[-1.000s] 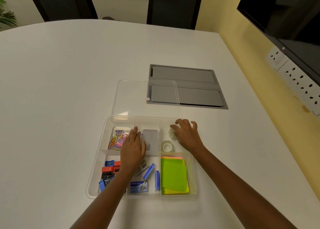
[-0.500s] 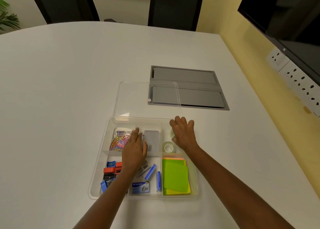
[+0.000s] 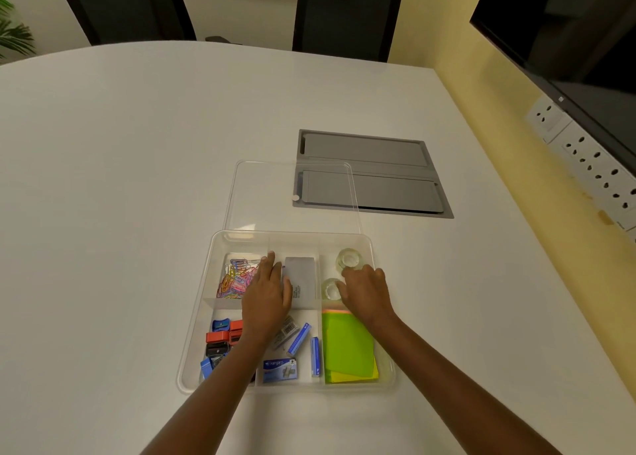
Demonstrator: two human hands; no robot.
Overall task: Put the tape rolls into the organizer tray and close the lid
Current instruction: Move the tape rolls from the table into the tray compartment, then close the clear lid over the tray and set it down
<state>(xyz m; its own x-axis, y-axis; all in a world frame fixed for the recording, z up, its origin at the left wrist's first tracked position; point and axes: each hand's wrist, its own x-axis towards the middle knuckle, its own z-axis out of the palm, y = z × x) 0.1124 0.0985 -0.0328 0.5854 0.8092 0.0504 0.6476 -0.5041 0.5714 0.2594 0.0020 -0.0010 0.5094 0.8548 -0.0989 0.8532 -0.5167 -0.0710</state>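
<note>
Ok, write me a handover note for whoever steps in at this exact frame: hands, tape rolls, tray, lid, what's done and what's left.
Left hand: flat and open, resting over the middle of the clear plastic organizer tray, holding nothing.
Right hand: open, fingers over the two clear tape rolls, gripping neither.
Far clear tape roll and near clear tape roll: both in the tray's back right compartment, behind the green and yellow sticky notes.
Transparent flat lid: lying on the white table behind the tray.
Done: rolls in. Left: put the lid on.
</note>
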